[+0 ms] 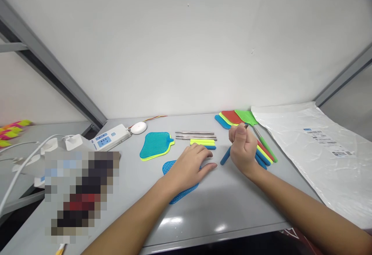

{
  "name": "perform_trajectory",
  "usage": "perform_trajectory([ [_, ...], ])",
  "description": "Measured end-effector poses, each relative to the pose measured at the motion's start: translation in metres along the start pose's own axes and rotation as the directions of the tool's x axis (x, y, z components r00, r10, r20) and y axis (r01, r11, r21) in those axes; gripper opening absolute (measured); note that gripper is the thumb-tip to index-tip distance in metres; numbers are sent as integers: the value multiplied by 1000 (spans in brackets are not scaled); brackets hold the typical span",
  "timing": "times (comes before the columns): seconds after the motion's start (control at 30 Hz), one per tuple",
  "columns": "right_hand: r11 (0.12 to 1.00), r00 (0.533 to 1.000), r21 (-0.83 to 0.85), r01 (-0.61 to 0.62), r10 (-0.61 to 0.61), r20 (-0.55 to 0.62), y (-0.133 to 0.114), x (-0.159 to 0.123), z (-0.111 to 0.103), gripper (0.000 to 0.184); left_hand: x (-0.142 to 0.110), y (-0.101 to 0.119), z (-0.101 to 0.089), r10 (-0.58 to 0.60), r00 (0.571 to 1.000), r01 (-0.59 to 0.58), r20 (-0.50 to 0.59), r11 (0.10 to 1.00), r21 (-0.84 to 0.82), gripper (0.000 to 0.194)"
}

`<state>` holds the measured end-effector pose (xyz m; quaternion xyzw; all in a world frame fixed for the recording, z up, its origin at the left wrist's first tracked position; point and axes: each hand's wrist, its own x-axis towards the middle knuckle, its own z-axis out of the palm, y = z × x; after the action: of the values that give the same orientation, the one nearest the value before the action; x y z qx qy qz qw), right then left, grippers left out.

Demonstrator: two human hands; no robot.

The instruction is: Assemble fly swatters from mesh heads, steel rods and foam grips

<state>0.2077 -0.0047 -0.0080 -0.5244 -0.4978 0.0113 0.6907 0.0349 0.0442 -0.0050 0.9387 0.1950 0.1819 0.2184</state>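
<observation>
My left hand point(188, 166) lies with fingers apart over a blue perforated fly swatter head point(186, 193), covering its middle. My right hand point(242, 146) is closed in a fist around a rod; a blue handle point(225, 156) sticks out below it and a short dark tip shows above. Past my left fingers lie yellow and blue handles point(202, 142) and several thin metal rods point(195, 135). Left of them is a stack of teal and yellow swatter heads point(156, 145). Behind my right hand are fly swatters point(232, 117) in blue, yellow, red and green, partly hidden.
A white plastic mailer bag point(316, 150) covers the table's right side. At left are a power strip point(112, 138), a white round device point(138, 127), cables and a pixelated patch. A white wall point(186, 53) stands behind the grey table point(232, 208).
</observation>
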Motion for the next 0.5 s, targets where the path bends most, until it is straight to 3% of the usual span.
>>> perform_trajectory([
  [0.2, 998, 1000, 52, 24, -24, -7, -1, 1, -2, 38, 0, 0, 0, 15, 1000, -15, 0, 1000, 12, 23],
  [0.33, 988, 988, 98, 117, -126, 90, 0, -8, -1, 38, 0, -2, 1, 13, 1000, -13, 1, 1000, 22, 25],
  [0.5, 987, 984, 51, 150, -154, 88, -1, -16, 2, 38, -1, -4, 1, 17, 1000, -17, 1, 999, 37, 26],
])
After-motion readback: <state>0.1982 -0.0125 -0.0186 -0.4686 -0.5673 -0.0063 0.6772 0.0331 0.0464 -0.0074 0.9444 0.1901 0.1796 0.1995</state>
